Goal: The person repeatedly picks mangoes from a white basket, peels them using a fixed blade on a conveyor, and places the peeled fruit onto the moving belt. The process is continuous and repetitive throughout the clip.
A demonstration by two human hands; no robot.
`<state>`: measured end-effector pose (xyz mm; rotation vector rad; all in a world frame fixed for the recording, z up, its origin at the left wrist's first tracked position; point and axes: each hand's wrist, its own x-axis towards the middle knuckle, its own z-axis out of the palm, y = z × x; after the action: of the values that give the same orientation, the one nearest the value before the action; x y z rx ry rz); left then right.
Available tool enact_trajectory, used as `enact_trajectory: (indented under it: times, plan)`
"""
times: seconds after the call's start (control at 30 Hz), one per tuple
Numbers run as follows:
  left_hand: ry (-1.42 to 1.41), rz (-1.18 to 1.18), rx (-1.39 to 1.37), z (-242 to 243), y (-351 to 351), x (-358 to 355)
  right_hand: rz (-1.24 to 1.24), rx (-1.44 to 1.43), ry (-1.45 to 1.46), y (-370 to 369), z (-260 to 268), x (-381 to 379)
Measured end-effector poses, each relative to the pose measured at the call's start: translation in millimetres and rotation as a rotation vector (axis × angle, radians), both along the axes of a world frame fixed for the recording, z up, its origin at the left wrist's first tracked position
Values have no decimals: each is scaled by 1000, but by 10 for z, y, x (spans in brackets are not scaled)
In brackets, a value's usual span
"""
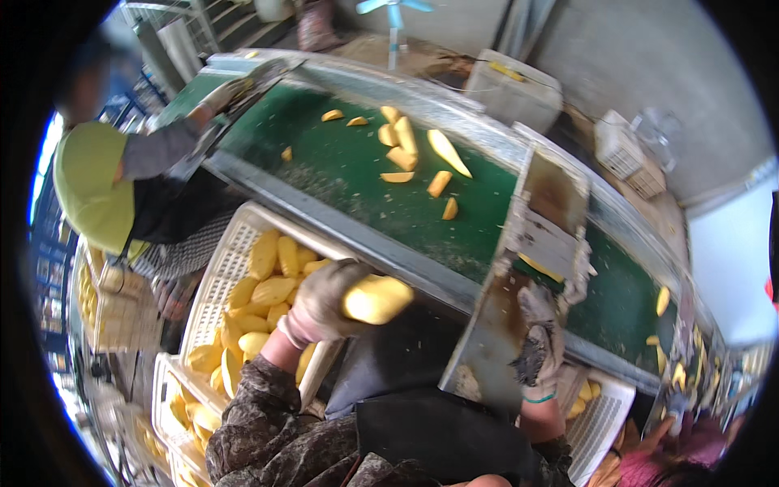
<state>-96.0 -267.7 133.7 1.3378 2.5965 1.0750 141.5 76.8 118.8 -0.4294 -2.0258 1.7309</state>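
Observation:
My left hand (325,298), in a pale work glove, grips a peeled yellow sweet potato (376,299) in front of a white plastic crate (204,292) full of similar pieces. My right hand (541,341), gloved with a green cuff edge and a dark worn patch, rests at the right side of a metal cutting station (487,347) that spans the belt; whether it holds anything cannot be told. Cut chunks (401,159) and a long tapered piece (449,152) lie on the green conveyor belt (341,182). A yellow piece (540,268) shows under the station's plate.
On the left a co-worker in a yellow-green garment (97,182) reaches over the belt with a gloved hand (225,96). More filled crates (167,395) stand at lower left, another crate (602,426) at lower right. Another person (669,450) is at the lower right edge.

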Motion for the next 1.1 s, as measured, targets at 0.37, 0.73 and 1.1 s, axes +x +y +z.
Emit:
enact_trajectory:
  times: [0.37, 0.73, 1.1]
  plan:
    - [-232, -212, 435, -493, 2335, 416, -264, 738, -349, 93, 12, -128]
    - [-2253, 24, 393, -2185, 4375, -624, -263, 944, -348, 669, -174, -800]
    - [-2296, -83, 439, -2371, 4227, -643, -230, 940, -287, 801, -150, -885]
